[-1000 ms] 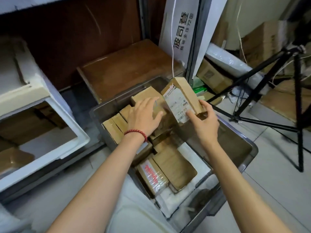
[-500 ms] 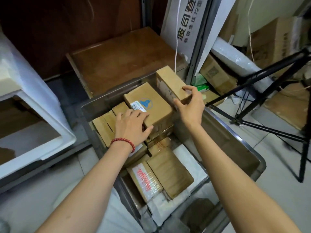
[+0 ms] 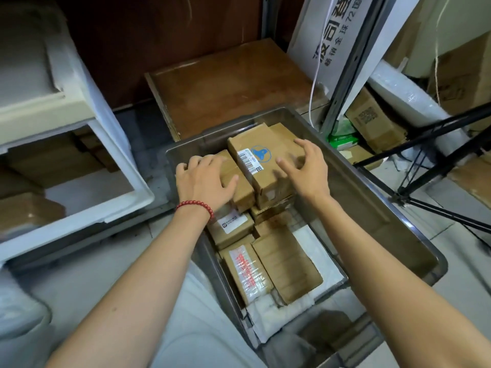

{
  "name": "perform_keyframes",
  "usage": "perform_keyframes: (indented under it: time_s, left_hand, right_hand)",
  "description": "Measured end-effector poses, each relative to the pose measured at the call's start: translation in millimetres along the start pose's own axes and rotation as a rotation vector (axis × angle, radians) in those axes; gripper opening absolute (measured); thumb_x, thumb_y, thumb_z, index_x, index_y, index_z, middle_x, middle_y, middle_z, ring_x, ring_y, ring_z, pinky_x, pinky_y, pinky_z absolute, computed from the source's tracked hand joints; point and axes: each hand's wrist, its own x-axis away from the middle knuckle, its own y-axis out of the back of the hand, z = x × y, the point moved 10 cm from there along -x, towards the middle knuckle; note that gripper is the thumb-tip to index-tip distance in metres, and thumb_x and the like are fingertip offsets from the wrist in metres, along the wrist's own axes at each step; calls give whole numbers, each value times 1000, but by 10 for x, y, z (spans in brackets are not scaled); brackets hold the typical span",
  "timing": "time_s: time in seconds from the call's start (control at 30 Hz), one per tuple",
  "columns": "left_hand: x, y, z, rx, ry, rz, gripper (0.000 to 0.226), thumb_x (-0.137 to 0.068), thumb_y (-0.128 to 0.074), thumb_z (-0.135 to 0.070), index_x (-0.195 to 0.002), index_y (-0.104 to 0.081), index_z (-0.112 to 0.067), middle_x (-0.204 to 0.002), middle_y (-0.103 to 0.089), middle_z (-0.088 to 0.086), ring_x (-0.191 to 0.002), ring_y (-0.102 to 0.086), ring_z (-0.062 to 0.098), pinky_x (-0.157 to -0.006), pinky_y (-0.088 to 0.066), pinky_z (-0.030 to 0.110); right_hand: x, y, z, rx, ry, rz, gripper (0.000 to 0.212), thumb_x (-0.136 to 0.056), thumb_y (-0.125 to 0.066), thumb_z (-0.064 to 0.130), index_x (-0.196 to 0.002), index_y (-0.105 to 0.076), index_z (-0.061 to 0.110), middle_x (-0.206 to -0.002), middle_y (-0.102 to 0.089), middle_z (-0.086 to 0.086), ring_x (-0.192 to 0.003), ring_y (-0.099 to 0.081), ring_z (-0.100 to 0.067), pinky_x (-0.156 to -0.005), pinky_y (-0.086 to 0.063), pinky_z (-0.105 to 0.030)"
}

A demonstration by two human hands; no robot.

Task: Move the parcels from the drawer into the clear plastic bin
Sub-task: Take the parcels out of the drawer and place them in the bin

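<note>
The clear bin (image 3: pixel 372 197) sits on the floor in the middle of the view, with parcels packed into its far and left parts. The left hand (image 3: pixel 204 184), with a red bead bracelet (image 3: pixel 195 206) at the wrist, lies palm down on a small brown box (image 3: pixel 243 189) near the bin's left wall; its fingers (image 3: pixel 194 163) are relaxed and draped over the box top, not clenched. The right hand (image 3: pixel 305 171) is over the blue-logo box (image 3: pixel 265 166) just beside it, fingers spread and lightly bent, released and grasping nothing; whether the tips touch the cardboard cannot be told. Nearer the person in the bin lie a labelled box (image 3: pixel 233 227), a red-printed parcel (image 3: pixel 247 272), a flat brown parcel (image 3: pixel 287 266) and, under them, a white mailer (image 3: pixel 318 251). The white drawer (image 3: pixel 111 166) stands open to the left, apart from the bin, with brown parcels (image 3: pixel 29 211) inside. A wooden board (image 3: pixel 225 83) lies behind the bin, a white sign (image 3: pixel 332 35) leans at upper right, and a black tripod (image 3: pixel 438 168) stands to the right.
</note>
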Motion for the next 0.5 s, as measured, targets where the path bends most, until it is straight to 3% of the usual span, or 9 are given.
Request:
perform_keyframes:
  time_s: [0.2, 0.5]
  left_hand:
    - [272, 447, 806, -54, 143, -36, 52, -89, -46, -56, -133, -49, -28, -133, -55, -1, -125, -44, 24, -98, -32, 42]
    - [1329, 977, 2335, -202, 417, -82, 51, -86, -50, -54, -129, -52, -28, -131, -57, -2, -121, -46, 25, -94, -33, 41]
  right_hand:
    - [230, -539, 745, -15, 138, 140, 56, -89, -65, 39, -137, -47, 17, -139, -47, -2, -130, -41, -17, -98, -24, -17]
    - [1088, -1961, 2216, 31, 409, 509, 62, -90, -63, 41, -143, -42, 17, -146, -43, -7, -134, -39, -23, -109, -32, -33]
